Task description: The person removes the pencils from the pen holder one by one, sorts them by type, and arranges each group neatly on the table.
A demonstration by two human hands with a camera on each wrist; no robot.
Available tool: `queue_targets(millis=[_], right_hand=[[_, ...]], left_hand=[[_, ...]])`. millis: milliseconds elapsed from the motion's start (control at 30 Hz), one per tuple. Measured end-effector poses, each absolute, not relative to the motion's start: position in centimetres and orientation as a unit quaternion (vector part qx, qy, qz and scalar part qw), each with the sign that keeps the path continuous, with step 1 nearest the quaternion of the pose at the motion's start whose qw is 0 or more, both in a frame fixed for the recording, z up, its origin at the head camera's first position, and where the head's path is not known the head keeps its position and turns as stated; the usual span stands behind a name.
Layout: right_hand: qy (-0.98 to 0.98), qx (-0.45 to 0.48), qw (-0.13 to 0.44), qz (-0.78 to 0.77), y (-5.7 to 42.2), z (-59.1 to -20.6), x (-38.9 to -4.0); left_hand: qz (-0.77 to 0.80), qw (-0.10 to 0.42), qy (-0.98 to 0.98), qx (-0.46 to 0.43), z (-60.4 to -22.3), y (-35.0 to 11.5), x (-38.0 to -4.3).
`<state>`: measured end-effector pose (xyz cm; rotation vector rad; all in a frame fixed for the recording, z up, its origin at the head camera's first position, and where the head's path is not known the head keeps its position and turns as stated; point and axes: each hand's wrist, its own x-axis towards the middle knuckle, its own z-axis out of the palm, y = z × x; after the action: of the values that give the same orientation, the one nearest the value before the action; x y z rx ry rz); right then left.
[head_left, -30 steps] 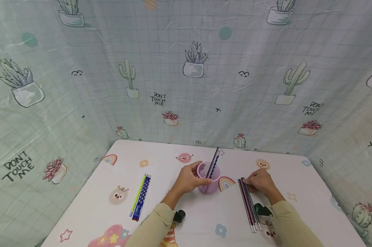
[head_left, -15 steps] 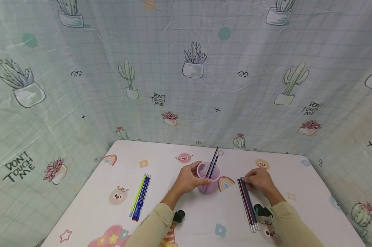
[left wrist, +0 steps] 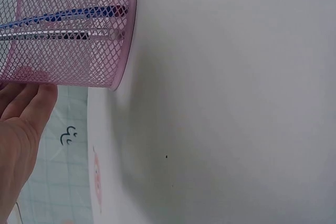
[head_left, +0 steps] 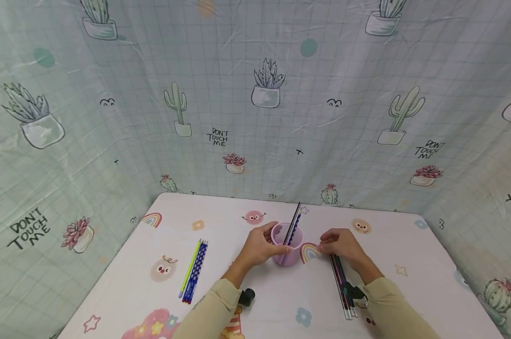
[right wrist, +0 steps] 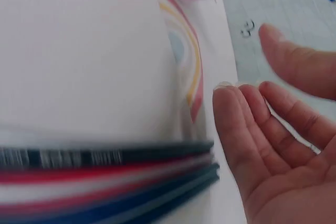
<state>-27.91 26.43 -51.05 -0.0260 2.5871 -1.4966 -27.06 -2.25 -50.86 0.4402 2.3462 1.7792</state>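
Observation:
My left hand (head_left: 257,245) grips a pink mesh pencil cup (head_left: 287,260), thumb at the near side of the rim and fingers round the left side. Two pencils (head_left: 292,229) lean in the cup, one black and one blue with white dots. In the left wrist view the cup's mesh wall (left wrist: 68,59) shows both pencils inside, with my fingers against it. My right hand (head_left: 344,246) is over the far ends of a row of dark and red pencils (head_left: 339,285). The right wrist view shows this hand (right wrist: 283,145) with thumb and fingers apart, holding nothing, beside the pencils' ends (right wrist: 105,182).
On the left of the white patterned table (head_left: 247,320) lies another group of pencils (head_left: 194,273), one yellow-green and several blue patterned ones. A cactus-print curtain (head_left: 221,94) stands behind and at both sides. Small black devices sit at both wrists.
My right hand has come off the far ends of the right pencils, moved slightly left and parted its fingers. Those pencils have drawn closer together. The left hand and cup stay put.

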Motion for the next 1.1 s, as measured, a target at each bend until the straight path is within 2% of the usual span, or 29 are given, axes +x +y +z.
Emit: queue_targets(millis=[433, 733, 1100], right_hand=[[0.834, -0.140, 0.073, -0.529, 22.3, -51.6, -27.2], [0.808, -0.157, 0.069, -0.563, 20.2, -52.7, -27.1], [0.810, -0.161, 0.050, -0.561, 19.7, -52.9, -27.4]], left_hand=[[0.588, 0.070, 0.790, 0.161, -51.1, -2.0, -26.9], [0.585, 0.060, 0.790, 0.174, -51.4, -2.0, -26.7], [0.560, 0.068, 0.802, 0.195, -50.4, -2.6, -27.1]])
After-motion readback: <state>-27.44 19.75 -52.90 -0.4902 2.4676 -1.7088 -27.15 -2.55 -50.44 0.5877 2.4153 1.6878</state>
